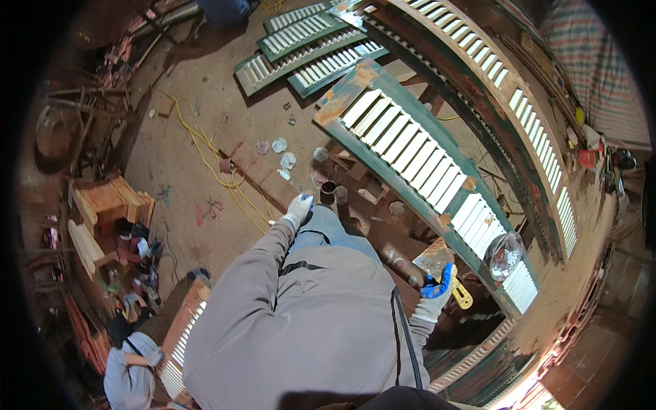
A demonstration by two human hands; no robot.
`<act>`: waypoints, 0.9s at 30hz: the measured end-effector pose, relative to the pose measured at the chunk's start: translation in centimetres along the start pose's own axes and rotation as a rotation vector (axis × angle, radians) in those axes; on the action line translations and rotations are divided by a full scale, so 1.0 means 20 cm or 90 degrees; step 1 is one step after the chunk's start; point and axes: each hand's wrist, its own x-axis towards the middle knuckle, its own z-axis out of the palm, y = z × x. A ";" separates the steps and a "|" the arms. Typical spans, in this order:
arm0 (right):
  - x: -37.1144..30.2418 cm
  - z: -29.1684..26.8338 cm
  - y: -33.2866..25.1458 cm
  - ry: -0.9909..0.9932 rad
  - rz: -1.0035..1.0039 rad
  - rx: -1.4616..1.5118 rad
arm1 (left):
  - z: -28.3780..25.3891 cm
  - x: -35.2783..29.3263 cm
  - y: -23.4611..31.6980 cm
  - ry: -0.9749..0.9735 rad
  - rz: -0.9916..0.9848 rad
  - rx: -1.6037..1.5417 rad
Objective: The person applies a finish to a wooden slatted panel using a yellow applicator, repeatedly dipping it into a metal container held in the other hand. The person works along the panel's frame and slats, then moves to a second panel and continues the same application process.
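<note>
My right hand [437, 290], in a white and blue work glove, is closed round a broad putty knife with a yellow handle [462, 296]. Its flat, stained blade [432, 258] points toward the near side of a louvered shutter [403, 154]. This shutter has a worn green frame and white slats, and lies aslant to my front right. On its near end sits a clear round bowl [504, 257] with something shiny in it. By my left knee is my left hand [298, 209], also gloved; its fingers are mostly hidden, and I see no tool in it.
A long shutter [506, 75] stands beyond at the right; several green ones [307, 41] lie stacked far ahead. A yellow cord [198, 143] and a wooden plank [263, 178] lie on the floor. Another person [133, 369] is at lower left beside a shutter [183, 345].
</note>
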 end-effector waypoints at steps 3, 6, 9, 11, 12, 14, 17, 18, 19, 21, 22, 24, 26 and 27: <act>0.00 0.01 -0.06 -0.010 -0.047 0.151 | -0.04 -0.15 0.33 0.012 -0.011 0.034; -0.03 0.04 -0.04 -0.018 -0.159 0.212 | -0.14 0.01 0.49 0.172 0.114 0.072; -0.06 0.09 0.00 0.058 -0.175 0.267 | -0.22 0.21 0.67 0.189 0.335 0.070; -0.10 0.10 0.08 0.140 -0.180 0.354 | -0.17 0.24 1.02 0.136 0.479 0.142; -0.11 0.13 0.13 0.188 -0.194 0.395 | -0.14 0.21 1.22 0.121 0.599 0.240; -0.17 0.24 0.22 0.241 -0.210 0.445 | -0.04 0.22 1.56 -0.018 0.686 0.328; -0.22 0.51 0.49 0.377 -0.251 0.466 | 0.22 0.41 1.83 -0.201 0.977 0.404; -0.24 0.64 0.58 0.400 -0.242 0.491 | 0.31 0.45 1.88 -0.247 0.960 0.446; -0.26 0.77 0.66 0.413 -0.228 0.513 | 0.38 0.56 1.92 -0.279 1.050 0.515; -0.32 1.09 0.81 0.402 -0.204 0.622 | 0.40 0.55 2.03 -0.306 1.147 0.717; -0.37 1.24 0.92 0.388 -0.151 0.711 | 0.41 0.61 2.07 -0.401 1.137 0.679; -0.44 1.50 1.17 0.389 -0.113 0.805 | 0.57 0.72 2.09 -0.453 1.264 0.742; -0.53 1.75 1.31 0.451 -0.161 0.361 | 0.58 0.82 2.09 -0.401 1.360 0.785; -0.55 1.86 1.34 0.443 -0.143 0.418 | 0.57 0.90 2.08 -0.391 1.400 0.757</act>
